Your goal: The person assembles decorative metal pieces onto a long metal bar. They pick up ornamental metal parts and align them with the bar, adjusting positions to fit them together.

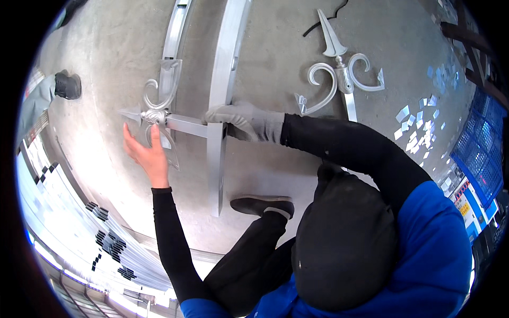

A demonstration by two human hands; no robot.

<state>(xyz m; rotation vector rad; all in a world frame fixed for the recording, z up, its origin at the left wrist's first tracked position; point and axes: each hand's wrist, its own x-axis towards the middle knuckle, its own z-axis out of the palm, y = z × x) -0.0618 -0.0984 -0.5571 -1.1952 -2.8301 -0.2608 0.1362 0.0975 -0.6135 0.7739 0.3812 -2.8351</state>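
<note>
A long silver metal rail (225, 63) runs from the far edge toward my foot. My right hand (238, 121), in a light grey glove, is closed over it where a short silver bar (186, 125) meets its side. At the left end of that bar is a cast ornament (156, 117) with curled scrolls and a spear point. My bare left hand (148, 156) is just on the near side of this ornament, fingers and thumb apart, gripping nothing. Whether the thumb touches it I cannot tell. The right fingertips are partly hidden.
Another silver bar (176, 32) lies beyond the ornament. A second scrolled spear ornament (345, 79) rests on the floor at right, near a black cord (328, 19). Small shiny pieces (419, 130) lie scattered beside a blue mesh crate (480, 146). Another person's shoe (68, 86) is at left.
</note>
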